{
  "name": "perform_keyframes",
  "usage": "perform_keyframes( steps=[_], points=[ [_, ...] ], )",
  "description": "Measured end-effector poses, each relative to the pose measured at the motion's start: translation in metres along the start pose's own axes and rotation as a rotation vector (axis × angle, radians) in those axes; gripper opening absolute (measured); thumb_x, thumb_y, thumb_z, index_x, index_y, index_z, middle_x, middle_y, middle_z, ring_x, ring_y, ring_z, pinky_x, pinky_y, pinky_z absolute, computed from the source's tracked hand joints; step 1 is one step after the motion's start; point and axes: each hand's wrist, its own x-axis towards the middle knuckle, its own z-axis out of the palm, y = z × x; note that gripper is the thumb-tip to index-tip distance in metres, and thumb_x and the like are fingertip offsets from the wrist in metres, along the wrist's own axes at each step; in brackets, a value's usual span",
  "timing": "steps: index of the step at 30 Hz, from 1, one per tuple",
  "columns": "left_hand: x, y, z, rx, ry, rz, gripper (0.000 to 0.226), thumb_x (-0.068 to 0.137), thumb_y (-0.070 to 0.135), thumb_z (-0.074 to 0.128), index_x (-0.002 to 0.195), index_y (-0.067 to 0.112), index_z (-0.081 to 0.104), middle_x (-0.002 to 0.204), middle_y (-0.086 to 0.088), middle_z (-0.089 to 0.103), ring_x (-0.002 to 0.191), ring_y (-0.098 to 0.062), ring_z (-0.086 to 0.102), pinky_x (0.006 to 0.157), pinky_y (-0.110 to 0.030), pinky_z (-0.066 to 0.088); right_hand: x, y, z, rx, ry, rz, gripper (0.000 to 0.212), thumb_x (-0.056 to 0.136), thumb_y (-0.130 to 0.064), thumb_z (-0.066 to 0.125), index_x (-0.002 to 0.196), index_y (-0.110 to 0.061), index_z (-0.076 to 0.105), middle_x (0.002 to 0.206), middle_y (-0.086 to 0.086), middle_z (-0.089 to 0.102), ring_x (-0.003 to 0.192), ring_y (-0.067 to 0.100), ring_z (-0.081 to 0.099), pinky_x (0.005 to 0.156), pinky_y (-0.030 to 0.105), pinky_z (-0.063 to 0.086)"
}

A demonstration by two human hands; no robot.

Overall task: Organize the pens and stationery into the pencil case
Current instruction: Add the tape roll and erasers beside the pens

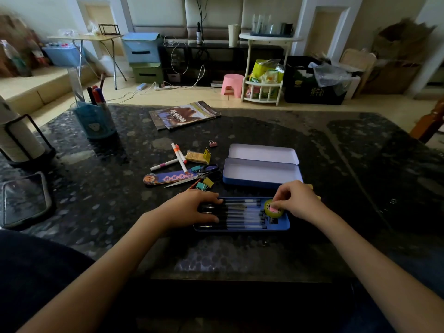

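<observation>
A blue tin tray (281, 225) lies near the table's front edge with several black pens (242, 213) side by side in it. My left hand (192, 207) rests flat on the pens' left ends. At the tray's right end, my right hand (296, 200) pinches a small pink piece (273, 208) at the middle of a green tape roll (272, 210). Behind the tray stands the open blue pencil case (262, 175) with its white-lined lid (262, 153). To the left lie two white markers (179, 158), scissors (199, 175), a bookmark (165, 178), binder clips (204, 183) and an eraser (195, 156).
A blue pen holder (96, 121) with markers stands at the back left, and a magazine (183, 114) lies behind the loose items. A phone (24, 200) lies at the left edge beside a paper roll holder (16, 140). A small pink clip (212, 143) sits alone.
</observation>
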Motion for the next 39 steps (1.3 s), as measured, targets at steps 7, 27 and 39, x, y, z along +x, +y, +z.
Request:
perform_keyframes(
  steps=[7, 27, 39],
  points=[
    [0.0, 0.0, 0.001, -0.009, 0.009, -0.01, 0.053, 0.083, 0.042, 0.065, 0.133, 0.034, 0.048, 0.145, 0.012, 0.04, 0.131, -0.008, 0.036, 0.106, -0.027, 0.029, 0.002, 0.003, 0.006, -0.01, 0.035, -0.012, 0.021, 0.077, -0.016, 0.078, 0.077, -0.019, 0.057, 0.075, -0.004, 0.058, 0.067, 0.006, 0.052, 0.054, 0.018, 0.036],
    [0.001, -0.001, 0.0, -0.032, -0.001, -0.012, 0.052, 0.083, 0.04, 0.066, 0.132, 0.033, 0.049, 0.144, 0.013, 0.041, 0.13, -0.007, 0.038, 0.106, -0.027, 0.031, 0.013, 0.036, -0.027, -0.361, 0.263, 0.412, 0.02, 0.086, -0.013, 0.066, 0.105, -0.018, 0.067, 0.098, 0.006, 0.066, 0.089, 0.023, 0.063, 0.076, 0.037, 0.054],
    [0.002, -0.003, 0.001, -0.037, 0.009, -0.015, 0.052, 0.081, 0.042, 0.067, 0.13, 0.035, 0.05, 0.144, 0.013, 0.042, 0.13, -0.009, 0.039, 0.11, -0.035, 0.033, 0.004, 0.02, -0.03, -0.082, 0.212, 0.22, 0.015, 0.079, -0.015, 0.076, 0.073, -0.024, 0.065, 0.084, 0.0, 0.068, 0.078, 0.012, 0.063, 0.071, 0.029, 0.053]
  ],
)
